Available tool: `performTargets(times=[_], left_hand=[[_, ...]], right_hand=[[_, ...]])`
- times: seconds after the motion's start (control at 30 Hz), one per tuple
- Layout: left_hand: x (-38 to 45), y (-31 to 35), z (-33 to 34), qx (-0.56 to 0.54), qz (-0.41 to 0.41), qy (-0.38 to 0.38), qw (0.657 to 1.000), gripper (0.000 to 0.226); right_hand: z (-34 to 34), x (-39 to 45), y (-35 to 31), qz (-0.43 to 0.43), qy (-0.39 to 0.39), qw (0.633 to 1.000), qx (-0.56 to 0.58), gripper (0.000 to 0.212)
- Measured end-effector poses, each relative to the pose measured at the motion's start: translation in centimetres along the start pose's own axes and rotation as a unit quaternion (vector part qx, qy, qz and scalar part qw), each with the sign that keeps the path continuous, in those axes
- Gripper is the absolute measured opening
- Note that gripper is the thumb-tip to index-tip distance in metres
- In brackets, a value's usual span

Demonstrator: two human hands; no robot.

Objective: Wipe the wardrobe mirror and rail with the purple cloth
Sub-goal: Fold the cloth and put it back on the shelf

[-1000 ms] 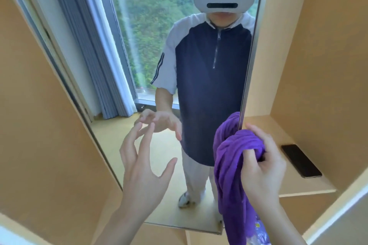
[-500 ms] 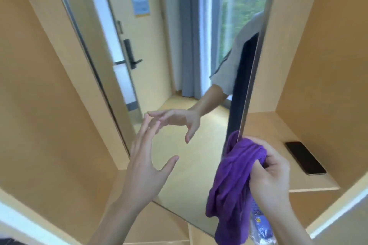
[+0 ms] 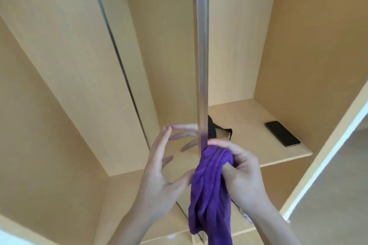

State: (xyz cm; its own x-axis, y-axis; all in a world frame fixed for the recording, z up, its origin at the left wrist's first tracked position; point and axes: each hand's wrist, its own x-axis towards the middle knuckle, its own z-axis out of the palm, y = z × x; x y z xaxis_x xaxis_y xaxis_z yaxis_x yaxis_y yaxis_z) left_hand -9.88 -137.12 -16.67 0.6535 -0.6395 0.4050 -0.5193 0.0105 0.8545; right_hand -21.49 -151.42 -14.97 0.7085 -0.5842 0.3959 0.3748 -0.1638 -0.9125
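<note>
The wardrobe mirror (image 3: 159,65) stands nearly edge-on to me, its glass reflecting pale wooden panels. Its metal edge rail (image 3: 202,55) runs straight up the middle of the view. My right hand (image 3: 243,177) is shut on the purple cloth (image 3: 211,191), bunched around the lower part of that rail; the rest of the cloth hangs down. My left hand (image 3: 159,177) is spread open with its fingertips on the glass just left of the cloth, its reflection showing in the mirror.
A wooden shelf (image 3: 258,145) lies behind the rail on the right with a black phone (image 3: 282,133) on it and a dark object (image 3: 219,130) partly hidden by the rail. Wooden wardrobe walls enclose both sides.
The mirror has swung toward edge-on: the reflected person, then the door and curtains, gave way to wardrobe wood. My left hand moved closer to the cloth. My right hand stays on the cloth at the rail.
</note>
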Motion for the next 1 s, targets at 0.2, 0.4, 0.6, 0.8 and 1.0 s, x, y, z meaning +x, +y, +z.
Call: performTargets(times=[0.2, 0.4, 0.6, 0.8, 1.0], left_hand=[[-0.9, -0.2, -2.3, -0.009, 0.004, -0.026, 1.0, 0.09], [-0.8, -2.1, -6.1, -0.007, -0.039, -0.05, 0.998, 0.079], [0.6, -3.0, -6.5, 0.0, -0.049, -0.074, 0.996, 0.069], [3.6, -4.8, -6.6, 0.018, -0.04, -0.075, 0.996, 0.069], [7.0, -6.2, -6.4, 0.03, -0.051, -0.062, 0.996, 0.064]], right_hand=[[3.1, -0.9, -0.8, -0.005, -0.03, 0.999, -0.039, 0.05], [6.7, -1.1, -0.2, -0.001, -0.06, 0.996, -0.073, 0.047], [8.5, -0.5, 0.5, -0.02, 0.009, 0.993, -0.116, 0.041], [9.3, 2.1, 1.4, -0.001, 0.049, 0.989, -0.137, 0.039], [8.2, 2.8, 2.0, 0.043, 0.083, 0.988, -0.124, 0.039]])
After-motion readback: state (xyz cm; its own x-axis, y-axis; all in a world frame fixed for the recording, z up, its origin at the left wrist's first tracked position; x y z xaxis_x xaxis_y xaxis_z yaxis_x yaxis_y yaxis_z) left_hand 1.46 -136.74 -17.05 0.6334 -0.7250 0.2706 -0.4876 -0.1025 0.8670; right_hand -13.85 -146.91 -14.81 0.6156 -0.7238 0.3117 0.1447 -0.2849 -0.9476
